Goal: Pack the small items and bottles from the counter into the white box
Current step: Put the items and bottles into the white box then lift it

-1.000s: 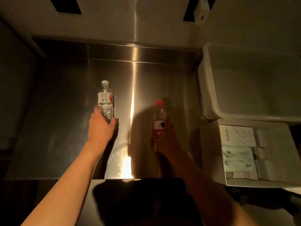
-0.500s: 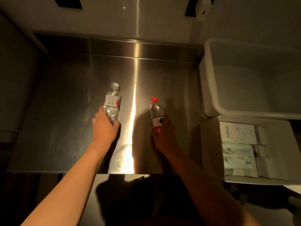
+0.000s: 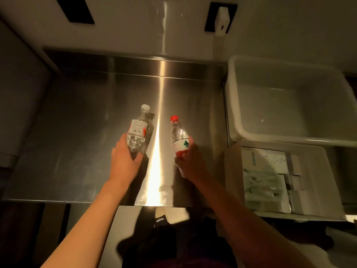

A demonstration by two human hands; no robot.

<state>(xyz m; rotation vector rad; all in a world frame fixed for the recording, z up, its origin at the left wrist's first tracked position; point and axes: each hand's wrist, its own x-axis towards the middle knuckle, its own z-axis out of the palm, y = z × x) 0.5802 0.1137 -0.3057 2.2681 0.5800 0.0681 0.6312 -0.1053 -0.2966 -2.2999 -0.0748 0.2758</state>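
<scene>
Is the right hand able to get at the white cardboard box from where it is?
Probably yes. The right hand grips the red-capped clear plastic bottle, and the open white cardboard box sits just to its right at the steel counter edge, with nothing showing between them.

**Bare arms, dark clothes below**

From my feed I see two bare forearms with no sleeves, watch or rings in sight. The left hand (image 3: 125, 161) and right hand (image 3: 191, 163) wear no gloves. Below them, dark clothing (image 3: 166, 246) fills the bottom centre, with a thin pale strip across it; its details are blurred.
</scene>
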